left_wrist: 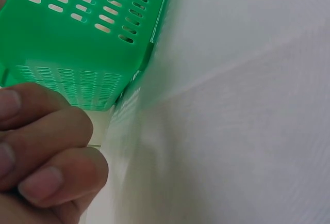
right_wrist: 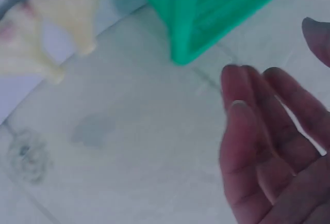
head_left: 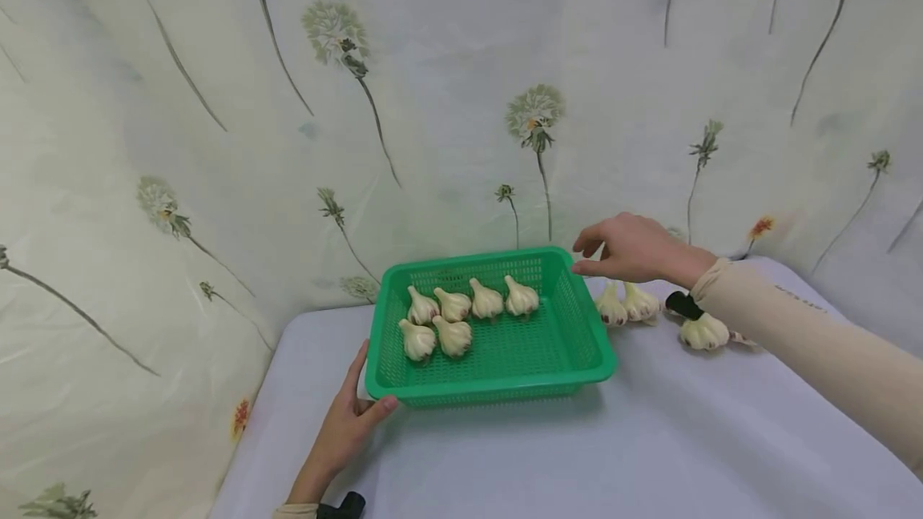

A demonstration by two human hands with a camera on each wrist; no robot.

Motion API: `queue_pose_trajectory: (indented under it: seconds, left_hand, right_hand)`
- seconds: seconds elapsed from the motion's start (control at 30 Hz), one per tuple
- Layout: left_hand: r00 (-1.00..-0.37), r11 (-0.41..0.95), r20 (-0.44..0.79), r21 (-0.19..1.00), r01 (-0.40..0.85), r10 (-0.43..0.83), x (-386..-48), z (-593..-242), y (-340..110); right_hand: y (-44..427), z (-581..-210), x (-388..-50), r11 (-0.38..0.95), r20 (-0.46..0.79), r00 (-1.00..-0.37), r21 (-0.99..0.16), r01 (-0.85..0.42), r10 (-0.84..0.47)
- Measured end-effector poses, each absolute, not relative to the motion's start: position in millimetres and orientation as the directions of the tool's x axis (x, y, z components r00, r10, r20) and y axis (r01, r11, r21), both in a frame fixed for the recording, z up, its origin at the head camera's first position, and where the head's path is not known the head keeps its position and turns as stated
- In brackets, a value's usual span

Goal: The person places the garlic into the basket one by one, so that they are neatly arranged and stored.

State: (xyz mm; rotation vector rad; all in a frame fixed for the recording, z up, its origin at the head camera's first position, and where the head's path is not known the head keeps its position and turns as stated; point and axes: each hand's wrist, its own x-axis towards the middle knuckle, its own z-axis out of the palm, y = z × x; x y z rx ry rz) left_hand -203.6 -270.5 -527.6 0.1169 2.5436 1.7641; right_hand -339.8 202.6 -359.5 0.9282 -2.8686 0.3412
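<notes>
A green basket (head_left: 497,381) holds several garlic bulbs (head_left: 453,336), grouped in its left and middle part with stems pointing up and left. At the basket's front left corner, my left hand (head_left: 342,431) holds it, thumb by the front rim and a finger along the left side. The left wrist view shows curled fingers (left_wrist: 56,146) beside the basket wall (left_wrist: 77,43). Over the back right corner hovers my right hand (head_left: 630,248), empty, its fingers loosely bent. In the right wrist view this hand (right_wrist: 273,146) is apart from the basket rim (right_wrist: 180,43).
More garlic bulbs lie on the white table (head_left: 505,463) right of the basket: two (head_left: 640,304) close to its right side and another (head_left: 704,332) farther right, partly behind the right forearm. A flower-patterned cloth (head_left: 447,102) hangs behind the table.
</notes>
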Motion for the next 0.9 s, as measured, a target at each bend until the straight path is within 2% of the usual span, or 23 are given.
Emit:
queue_pose_trajectory:
  seconds: [0.2, 0.33, 0.6, 0.9]
  left_hand:
    - [-0.996, 0.354, 0.019, 0.934, 0.048, 0.085, -204.7, -527.2, -273.0]
    - [-0.997, 0.356, 0.017, 0.934, 0.044, 0.081, -204.1, -528.3, -273.2]
    - [-0.996, 0.338, 0.005, 0.94, 0.033, 0.084, -203.8, -531.8, -270.9]
    - [-0.997, 0.363, 0.024, 0.931, 0.049, 0.074, -204.6, -531.3, -272.6]
  right_hand:
    - [254.6, -365.5, -341.3, 0.891, 0.067, -0.895, -0.088, -0.445, -0.44]
    - [287.6, -378.4, -341.6, 0.927, 0.0, -0.929, -0.058, -0.37, -0.371]
    - [341.9, -418.0, -328.8, 0.944, -0.032, -0.944, -0.037, -0.326, -0.328]
    - [363.4, -458.9, -309.9, 0.925, 0.008, -0.936, -0.148, -0.35, -0.352]
